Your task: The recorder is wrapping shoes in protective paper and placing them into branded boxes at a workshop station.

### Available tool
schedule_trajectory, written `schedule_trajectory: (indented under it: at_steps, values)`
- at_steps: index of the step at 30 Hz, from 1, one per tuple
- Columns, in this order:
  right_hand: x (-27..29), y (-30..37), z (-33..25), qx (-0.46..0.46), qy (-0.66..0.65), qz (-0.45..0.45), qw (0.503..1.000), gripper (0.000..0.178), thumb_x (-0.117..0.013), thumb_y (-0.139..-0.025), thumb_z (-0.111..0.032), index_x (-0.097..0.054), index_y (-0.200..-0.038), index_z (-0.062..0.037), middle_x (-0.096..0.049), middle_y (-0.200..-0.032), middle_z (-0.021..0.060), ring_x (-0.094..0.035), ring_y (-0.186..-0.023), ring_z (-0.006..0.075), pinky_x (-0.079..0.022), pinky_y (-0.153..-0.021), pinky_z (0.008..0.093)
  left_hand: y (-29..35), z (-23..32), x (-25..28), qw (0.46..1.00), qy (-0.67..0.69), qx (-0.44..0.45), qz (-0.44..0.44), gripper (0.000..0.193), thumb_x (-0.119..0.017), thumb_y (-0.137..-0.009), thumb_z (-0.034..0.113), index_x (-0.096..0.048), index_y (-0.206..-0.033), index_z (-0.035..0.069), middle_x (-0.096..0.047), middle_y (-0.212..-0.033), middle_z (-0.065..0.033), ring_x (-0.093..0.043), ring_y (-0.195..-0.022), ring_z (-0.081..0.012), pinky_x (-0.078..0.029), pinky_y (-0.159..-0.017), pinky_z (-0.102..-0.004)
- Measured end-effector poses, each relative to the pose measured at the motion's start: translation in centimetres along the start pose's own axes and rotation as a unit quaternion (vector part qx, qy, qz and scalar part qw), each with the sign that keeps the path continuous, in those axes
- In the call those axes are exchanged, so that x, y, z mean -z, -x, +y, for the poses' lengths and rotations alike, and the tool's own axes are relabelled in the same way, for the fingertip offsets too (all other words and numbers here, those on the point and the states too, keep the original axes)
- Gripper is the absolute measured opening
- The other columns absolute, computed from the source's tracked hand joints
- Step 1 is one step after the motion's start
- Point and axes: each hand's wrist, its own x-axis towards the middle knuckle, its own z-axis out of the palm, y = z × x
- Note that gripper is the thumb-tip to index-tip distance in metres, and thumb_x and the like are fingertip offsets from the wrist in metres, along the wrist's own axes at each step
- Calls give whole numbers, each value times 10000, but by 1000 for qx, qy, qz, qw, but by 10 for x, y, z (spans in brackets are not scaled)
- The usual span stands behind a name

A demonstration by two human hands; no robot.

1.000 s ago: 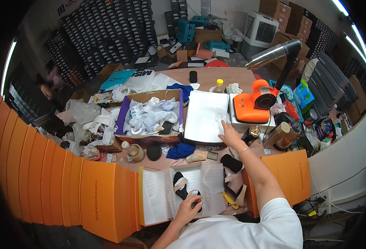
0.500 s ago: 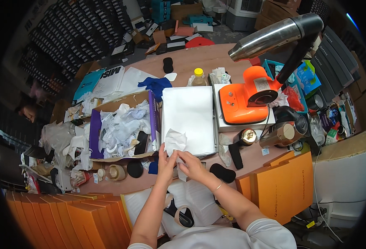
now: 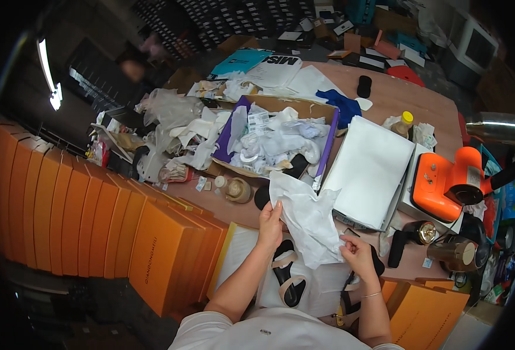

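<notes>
A crumpled sheet of white tissue paper is spread between my hands. Its upper left edge is pinched in my left hand, its lower right corner in my right hand. Below the sheet, a black sandal with beige straps lies on white wrapping in a shoebox before me. Part of another sandal shows beside my right forearm. Just beyond my right hand is a stack of white paper.
A purple-sided box of crumpled paper stands left of the stack. An orange machine with a metal nozzle is at the right. Orange shoeboxes line the left, with more orange boxes at lower right. Jars and a bottle stand about.
The tissue paper, bunched up between my close-held hands before, is now opened out with my hands apart. The view has turned left, showing more of the orange shoebox row.
</notes>
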Motion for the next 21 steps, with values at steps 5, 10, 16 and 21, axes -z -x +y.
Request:
schedule_trajectory:
  at_steps: [5, 10, 16, 21]
  values:
    - [-30, -2, -37, 98, -37, -1, 995, 573, -758, -766, -98, -527, -1286, -29, -505, -1226, 125, -556, -1024, 175, -473, -840, 254, 20, 28, 30, 992, 116, 54, 11, 285, -502, -984, 197, -527, -1219, 39, -593, -1220, -85, -577, -1118, -204, -462, -974, -371]
    - [-66, 6, -35, -33, -169, -184, 968, 337, -717, -835, -130, -606, -1134, -22, -598, -1088, 68, -567, -932, 109, -468, -786, 234, 44, 32, 43, 979, 140, 140, -56, 340, -530, -969, 238, -528, -1243, 37, -603, -1208, -103, -590, -1103, -204, -474, -958, -368]
    - [-89, 14, -41, 6, -131, -32, 991, 121, -660, -875, -111, -642, -953, -21, -617, -772, -25, -525, -699, 49, -431, -626, 220, 129, 25, 60, 992, -72, 16, -100, 1005, -622, -894, 444, 129, -1494, 149, -239, -1502, -155, -318, -1341, -326, -313, -1068, -424]
    - [-103, 10, -89, 114, 171, -192, 960, 187, -635, -851, -96, -643, -1009, 5, -638, -797, 116, -589, -695, 180, -469, -658, 306, 149, -36, 106, 993, -36, 113, -28, 503, -611, -904, 115, -438, -1360, -5, -573, -1206, -105, -542, -1107, -162, -425, -950, -289]
